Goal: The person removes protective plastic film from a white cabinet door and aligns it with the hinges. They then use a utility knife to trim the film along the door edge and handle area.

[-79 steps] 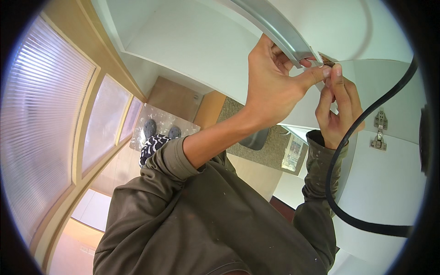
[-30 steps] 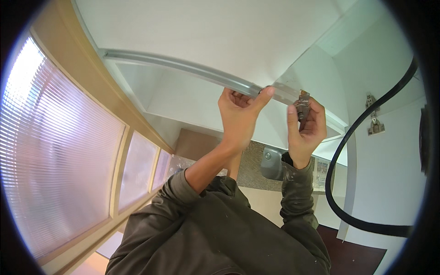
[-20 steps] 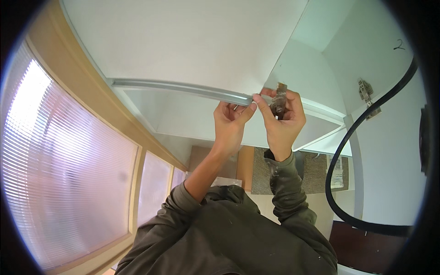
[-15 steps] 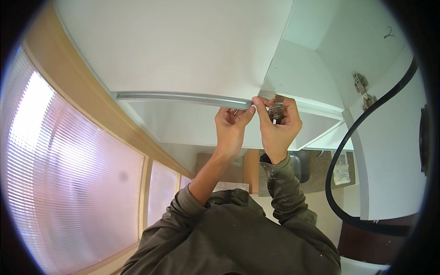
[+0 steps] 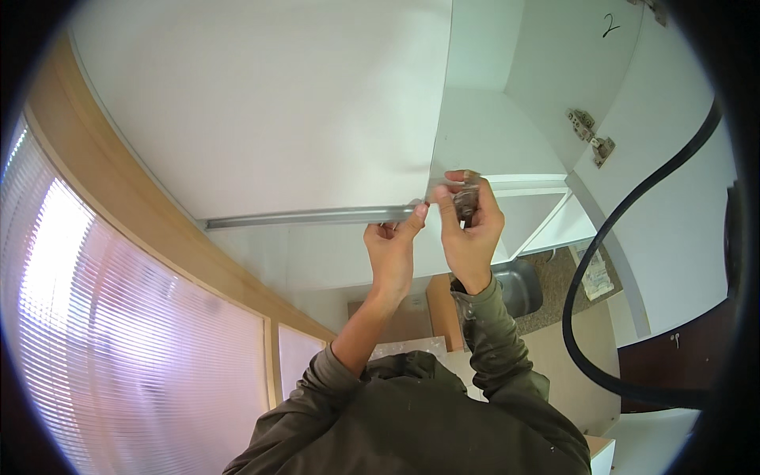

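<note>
— Where are the hands?
— Up at the white cabinet [image 5: 301,103]. The left hand [image 5: 393,252] pinches the end of a grey metal rail [image 5: 309,216] along its lower edge; the right hand [image 5: 469,226] has its grip clamped on a small metal fitting [image 5: 466,199].
— And the room?
— Window blinds [image 5: 103,317] left, black cable [image 5: 625,229] right

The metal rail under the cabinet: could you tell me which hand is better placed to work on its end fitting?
Probably the right hand: it already grips the small fitting at the rail's end by the cabinet edge. The left hand merely pinches the rail beside it, steadying it.
</note>
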{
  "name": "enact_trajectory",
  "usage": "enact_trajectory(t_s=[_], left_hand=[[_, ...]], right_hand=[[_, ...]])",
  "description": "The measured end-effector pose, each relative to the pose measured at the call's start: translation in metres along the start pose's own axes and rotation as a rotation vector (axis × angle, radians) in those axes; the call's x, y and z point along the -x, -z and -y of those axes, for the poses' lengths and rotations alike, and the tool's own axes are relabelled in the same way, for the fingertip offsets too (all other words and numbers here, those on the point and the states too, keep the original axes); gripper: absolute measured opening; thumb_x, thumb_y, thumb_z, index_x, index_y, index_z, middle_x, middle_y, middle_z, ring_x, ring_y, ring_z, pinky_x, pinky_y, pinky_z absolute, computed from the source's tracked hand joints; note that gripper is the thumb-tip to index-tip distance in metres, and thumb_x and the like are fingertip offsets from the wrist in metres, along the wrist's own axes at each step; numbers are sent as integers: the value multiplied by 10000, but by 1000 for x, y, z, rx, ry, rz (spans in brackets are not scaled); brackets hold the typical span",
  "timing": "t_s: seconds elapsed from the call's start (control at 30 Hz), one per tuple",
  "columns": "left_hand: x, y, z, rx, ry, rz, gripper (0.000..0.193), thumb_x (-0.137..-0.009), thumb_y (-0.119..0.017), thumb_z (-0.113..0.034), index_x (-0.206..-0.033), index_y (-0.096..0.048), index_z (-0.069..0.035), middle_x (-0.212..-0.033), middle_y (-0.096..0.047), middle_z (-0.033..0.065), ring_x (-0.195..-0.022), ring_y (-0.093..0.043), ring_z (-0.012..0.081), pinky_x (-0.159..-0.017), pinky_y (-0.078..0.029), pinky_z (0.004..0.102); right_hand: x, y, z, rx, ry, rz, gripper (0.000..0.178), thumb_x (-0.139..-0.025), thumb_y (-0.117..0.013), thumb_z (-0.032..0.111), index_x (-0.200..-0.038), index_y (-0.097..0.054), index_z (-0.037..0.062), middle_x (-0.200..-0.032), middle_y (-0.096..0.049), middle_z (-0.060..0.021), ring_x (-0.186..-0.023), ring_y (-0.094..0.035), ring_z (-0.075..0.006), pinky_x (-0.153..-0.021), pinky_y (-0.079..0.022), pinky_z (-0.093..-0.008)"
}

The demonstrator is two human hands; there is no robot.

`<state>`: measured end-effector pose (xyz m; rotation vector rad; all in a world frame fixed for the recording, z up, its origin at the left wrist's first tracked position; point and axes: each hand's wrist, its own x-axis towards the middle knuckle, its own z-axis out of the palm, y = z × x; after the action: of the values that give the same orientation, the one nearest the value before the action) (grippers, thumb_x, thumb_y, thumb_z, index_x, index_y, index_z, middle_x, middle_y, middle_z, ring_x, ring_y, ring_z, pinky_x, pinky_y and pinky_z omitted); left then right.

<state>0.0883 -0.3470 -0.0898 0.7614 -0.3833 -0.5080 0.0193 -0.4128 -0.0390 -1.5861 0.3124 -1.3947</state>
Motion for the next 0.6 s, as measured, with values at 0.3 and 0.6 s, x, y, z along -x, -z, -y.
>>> enact_trajectory(t_s=[0.3,0.6], left_hand=[[5,-11,-6,-176,-15,-86,332,-899,-818,-210,-1092,-655,5,-991,-687,57,-870,-600,134,-768,-460,302],[4,-12,-7,-106,-44,-68,317,-866,-836,-126,-1095,-669,17,-1034,-694,64,-931,-613,130,-861,-485,305]], right_hand=[[-32,7,30,127,-79,153,197,-844,-825,48,-996,-719,-19,-792,-673,8,-662,-551,-19,-546,-415,-200],[-46,14,16,-42,-96,266,138,-854,-818,35,-939,-728,-23,-950,-730,-51,-629,-522,-16,-517,-386,-196]])
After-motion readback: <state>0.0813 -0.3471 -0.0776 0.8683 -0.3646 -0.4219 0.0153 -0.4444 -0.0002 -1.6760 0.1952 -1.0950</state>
